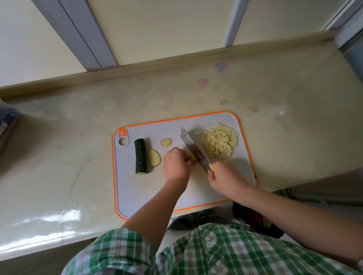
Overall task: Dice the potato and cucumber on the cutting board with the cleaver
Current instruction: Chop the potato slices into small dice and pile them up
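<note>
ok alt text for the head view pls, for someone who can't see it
Seen from above, a person's left hand holds a potato piece on an orange-rimmed cutting board while the right hand grips the cleaver beside it. Diced potato is piled right of the blade; two potato slices and a cucumber lie left.

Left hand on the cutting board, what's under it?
Under the left hand a pale potato piece peeks out at the fingertips, beside the cleaver blade. The hand covers the rest, so its size and shape are hidden.
</note>
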Demonstrator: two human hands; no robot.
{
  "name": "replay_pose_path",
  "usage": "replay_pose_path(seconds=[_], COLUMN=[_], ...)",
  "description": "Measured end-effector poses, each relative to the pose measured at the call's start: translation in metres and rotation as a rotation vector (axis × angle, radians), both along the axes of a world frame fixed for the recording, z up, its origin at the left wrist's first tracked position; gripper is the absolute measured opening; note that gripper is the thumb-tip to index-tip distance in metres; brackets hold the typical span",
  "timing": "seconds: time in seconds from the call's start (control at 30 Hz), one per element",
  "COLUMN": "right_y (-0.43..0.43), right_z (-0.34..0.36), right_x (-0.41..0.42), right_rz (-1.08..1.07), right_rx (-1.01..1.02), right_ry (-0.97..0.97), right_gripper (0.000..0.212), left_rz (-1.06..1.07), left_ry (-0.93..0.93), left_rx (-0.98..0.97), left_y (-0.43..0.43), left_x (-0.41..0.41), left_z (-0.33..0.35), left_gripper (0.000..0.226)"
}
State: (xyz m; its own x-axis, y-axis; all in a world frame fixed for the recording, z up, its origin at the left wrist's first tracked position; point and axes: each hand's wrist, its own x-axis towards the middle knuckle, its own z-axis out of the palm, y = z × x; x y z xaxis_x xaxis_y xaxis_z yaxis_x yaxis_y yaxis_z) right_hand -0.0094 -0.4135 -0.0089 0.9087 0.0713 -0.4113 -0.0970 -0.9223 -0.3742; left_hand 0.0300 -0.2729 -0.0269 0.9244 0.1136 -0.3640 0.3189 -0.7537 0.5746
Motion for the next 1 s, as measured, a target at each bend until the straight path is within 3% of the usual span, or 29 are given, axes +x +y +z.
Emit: replay_pose_path(seconds=[0.17,0.53,0.73,1.0], right_y=[0.003,-0.005,-0.005,0.0], right_z=[-0.006,0.008,0.012,0.002], right_x=[-0.003,0.013,0.006,0.001], right_rz=[-0.025,0.009,0.054,0.026], right_rx=[0.012,0.041,-0.018,-0.02], right_ry=[-0.006,-0.078,-0.026,0.03], right_gripper=[0.026,0.028,0.036,0.039], left_rz=[-0.011,-0.078,-0.061,-0.029], left_ry=[-0.003,-0.072,-0.061,-0.024], left_rx=[-0.004,-0.014,-0.006,-0.027], left_y=[0.001,0.01,0.006,0.004], left_x=[0.001,-0.009,-0.007,-0.004], left_z=[0.002,0.008,0.011,0.005], left_gripper=[0.011,0.024,0.008,0.007])
